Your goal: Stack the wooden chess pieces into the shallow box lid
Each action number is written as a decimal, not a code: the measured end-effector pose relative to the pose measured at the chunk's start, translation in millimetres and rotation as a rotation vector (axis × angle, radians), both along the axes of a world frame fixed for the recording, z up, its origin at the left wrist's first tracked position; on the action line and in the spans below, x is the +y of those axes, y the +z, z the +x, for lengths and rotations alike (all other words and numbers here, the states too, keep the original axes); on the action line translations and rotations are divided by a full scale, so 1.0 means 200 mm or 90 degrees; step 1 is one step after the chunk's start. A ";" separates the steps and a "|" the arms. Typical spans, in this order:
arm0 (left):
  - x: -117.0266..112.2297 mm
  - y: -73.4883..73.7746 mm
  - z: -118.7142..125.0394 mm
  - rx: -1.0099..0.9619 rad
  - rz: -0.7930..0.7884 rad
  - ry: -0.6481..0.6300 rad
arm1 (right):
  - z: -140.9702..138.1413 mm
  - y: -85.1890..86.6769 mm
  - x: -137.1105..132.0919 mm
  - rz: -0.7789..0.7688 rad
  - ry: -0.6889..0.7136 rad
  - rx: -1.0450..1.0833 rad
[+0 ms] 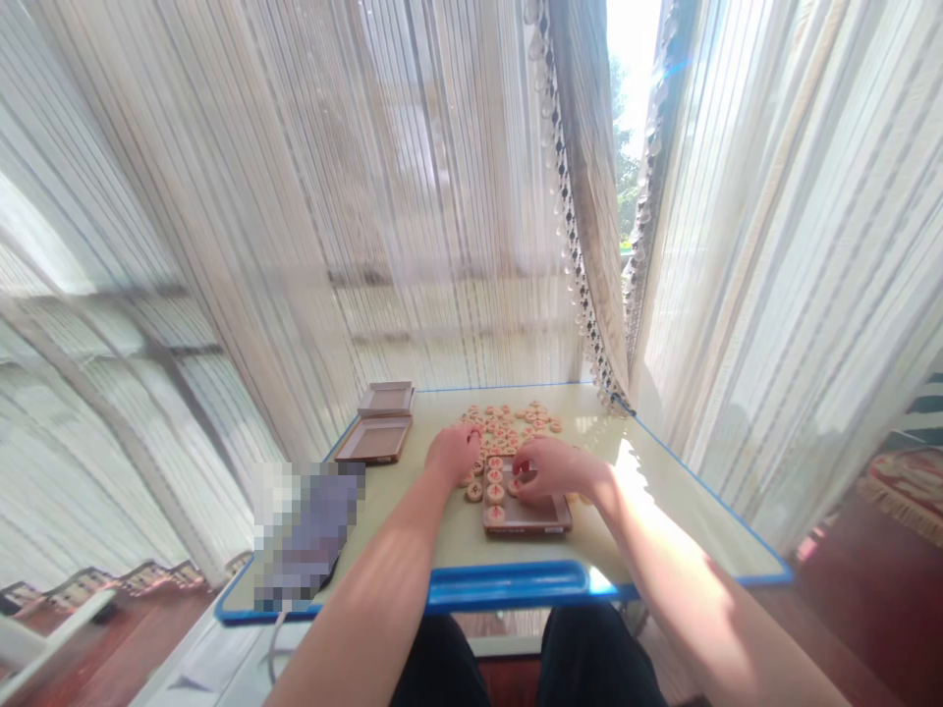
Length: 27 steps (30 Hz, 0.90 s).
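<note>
Round wooden xiangqi pieces [504, 433] with red and dark characters lie in a loose spread on the table. Nearer to me is a shallow open box [534, 513], with several red-marked pieces [496, 492] standing in a column along its left side. My right hand [552, 465] reaches over the box from the right, its fingers closed on a xiangqi piece [514, 486] beside that column. At the left edge of the spread is my left hand [452, 454], fingers bent together; what they hold, if anything, is hidden. A dark-marked piece [474, 491] lies just left of the box.
Two more shallow box parts, one grey-lined [387, 399] and one brown-edged [373, 439], sit at the table's back left. A blurred-out flat object [316, 535] with a cable lies front left. The pale table [685, 511] has a blue rim; curtains hang behind it.
</note>
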<state>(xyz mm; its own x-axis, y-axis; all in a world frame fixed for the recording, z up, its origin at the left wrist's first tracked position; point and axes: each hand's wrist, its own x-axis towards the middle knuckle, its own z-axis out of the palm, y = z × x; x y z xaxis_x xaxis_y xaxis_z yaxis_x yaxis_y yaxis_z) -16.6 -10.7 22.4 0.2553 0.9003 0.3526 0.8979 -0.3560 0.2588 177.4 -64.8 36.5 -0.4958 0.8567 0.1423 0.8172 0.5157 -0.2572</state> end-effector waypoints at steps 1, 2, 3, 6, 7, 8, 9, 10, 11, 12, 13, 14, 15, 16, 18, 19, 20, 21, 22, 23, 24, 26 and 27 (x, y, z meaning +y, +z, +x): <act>0.00 0.00 0.00 0.002 -0.002 0.000 | 0.00 0.00 0.00 -0.007 0.001 0.004; 0.00 0.00 0.00 0.007 -0.005 -0.002 | 0.00 0.00 0.00 -0.019 -0.005 0.006; 0.00 0.00 0.00 0.012 -0.007 -0.004 | 0.00 0.00 0.00 -0.032 -0.013 0.010; 0.00 0.00 0.01 0.018 -0.012 0.003 | -0.01 0.00 0.00 -0.052 -0.038 0.023; 0.00 0.00 0.01 0.017 -0.015 0.008 | -0.01 0.00 0.00 -0.050 -0.040 0.026; 0.00 0.01 0.01 0.014 -0.017 0.014 | -0.01 0.00 0.00 -0.048 -0.039 0.028; 0.00 0.01 0.00 0.010 -0.018 0.016 | -0.01 0.00 0.00 -0.048 -0.038 0.029; 0.00 0.01 0.00 0.007 -0.017 0.017 | -0.01 0.00 0.00 -0.051 -0.035 0.028; -0.01 0.01 0.00 0.005 -0.016 0.017 | -0.01 -0.01 0.00 -0.053 -0.034 0.028; -0.01 0.01 0.00 0.003 -0.016 0.017 | -0.01 -0.01 0.00 -0.057 -0.033 0.028; -0.01 0.01 0.00 0.002 -0.017 0.017 | 0.00 -0.01 0.00 -0.060 -0.032 0.028; -0.01 0.01 0.00 0.001 -0.019 0.017 | 0.00 -0.01 0.00 -0.061 -0.030 0.030; -0.02 0.01 0.00 -0.001 -0.020 0.015 | 0.00 -0.02 0.00 -0.061 -0.028 0.033; -0.02 0.01 0.00 -0.002 -0.020 0.014 | -0.01 -0.02 0.00 -0.061 -0.024 0.035; -0.01 0.00 0.01 -0.003 -0.016 0.011 | -0.01 -0.02 0.01 -0.058 -0.016 0.033; -0.01 0.00 0.01 -0.002 -0.013 0.009 | -0.01 -0.03 0.01 -0.052 -0.014 0.030; -0.01 0.00 0.01 -0.001 -0.010 0.005 | -0.01 -0.03 0.00 -0.046 -0.013 0.025; 0.00 -0.01 0.01 0.000 -0.007 0.000 | -0.01 -0.02 0.00 -0.040 -0.012 0.022; 0.00 -0.01 0.00 -0.001 -0.004 -0.007 | -0.02 -0.02 0.00 -0.035 -0.011 0.019; 0.00 -0.01 0.00 -0.002 -0.003 -0.014 | -0.02 -0.02 0.00 -0.032 -0.009 0.017; 0.00 -0.01 0.00 -0.003 -0.003 -0.020 | -0.02 -0.02 0.00 -0.032 -0.009 0.015; -0.01 -0.01 0.00 -0.004 -0.013 -0.021 | -0.03 -0.02 -0.01 -0.035 -0.017 0.007; -0.01 -0.01 0.00 -0.004 -0.020 -0.016 | -0.04 -0.02 -0.01 -0.037 -0.024 0.003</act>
